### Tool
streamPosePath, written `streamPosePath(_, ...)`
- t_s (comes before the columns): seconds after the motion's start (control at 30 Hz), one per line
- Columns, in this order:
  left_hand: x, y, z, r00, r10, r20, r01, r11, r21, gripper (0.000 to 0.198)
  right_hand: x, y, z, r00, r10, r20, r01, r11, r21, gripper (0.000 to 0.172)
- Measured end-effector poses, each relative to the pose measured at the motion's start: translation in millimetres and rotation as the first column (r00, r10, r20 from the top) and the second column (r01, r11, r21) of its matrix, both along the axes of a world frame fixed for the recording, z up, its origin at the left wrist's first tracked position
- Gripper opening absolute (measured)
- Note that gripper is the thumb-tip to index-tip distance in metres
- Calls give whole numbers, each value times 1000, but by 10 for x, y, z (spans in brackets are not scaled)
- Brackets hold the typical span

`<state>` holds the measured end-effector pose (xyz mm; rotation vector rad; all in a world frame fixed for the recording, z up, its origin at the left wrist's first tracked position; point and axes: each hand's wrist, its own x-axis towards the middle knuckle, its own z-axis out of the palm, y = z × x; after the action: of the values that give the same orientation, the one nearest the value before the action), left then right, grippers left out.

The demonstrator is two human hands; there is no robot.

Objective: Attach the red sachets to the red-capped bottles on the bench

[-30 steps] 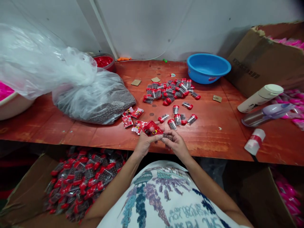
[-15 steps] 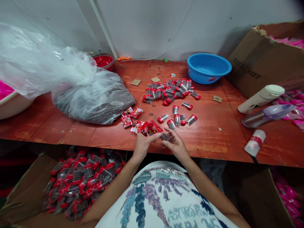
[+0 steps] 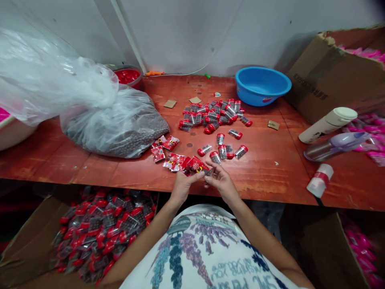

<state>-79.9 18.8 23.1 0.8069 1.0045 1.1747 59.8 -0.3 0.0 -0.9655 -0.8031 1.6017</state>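
Just above the table's front edge, my hands meet over a small clear container of dark beads [image 3: 209, 172], mostly hidden by fingers. My left hand [image 3: 182, 185] is closed, its thumb pressed against the container and a red printed wrapper [image 3: 195, 163] rising behind the thumb. On the other side, my right hand [image 3: 221, 180] pinches the container between thumb and fingers. Several red printed packets [image 3: 173, 161] lie left of the hands. Beyond them rest loose red-capped jars of dark beads [image 3: 222, 151], with a bigger heap of such jars [image 3: 212, 114] farther back.
A tied clear bag of dark beads [image 3: 120, 128] sits on the left. At the back stand a blue basin [image 3: 263, 86] and a red-filled bowl [image 3: 129, 76]. Bottles [image 3: 329, 124] and a cardboard box [image 3: 337, 76] are right. A jar-filled box [image 3: 27, 241] stands below left.
The red wrapper has shifted right, closer to the container between my hands, and covers more of it. The view has moved slightly; the jars on the table lie as before.
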Motion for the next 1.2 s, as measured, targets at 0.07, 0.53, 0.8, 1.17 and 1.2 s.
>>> streamPosePath(0.07,-6,12,-36,1000,15,18,-15,1000,-7,22,11,-2,-44,1000,25,6,-25,1000,-10,51)
streamPosePath(0.53,-92,92,-204,965,10,261,85,933,-351,26,690,-70,-275,885,-248,395,286,957,-41,44)
streamPosePath(0.8,-139,163,-225,974,76,216,7,933,-359,32,1178,-130,-181,177,-493,852,429,818,384,45)
streamPosePath(1.17,-62,64,-272,984,66,167,-13,954,-300,38,-165,179,-284,828,-93,553,-44,972,230,43)
streamPosePath(1.2,-89,65,-281,984,86,154,-37,953,-300,36,-119,197,-265,789,-89,608,-87,963,254,40)
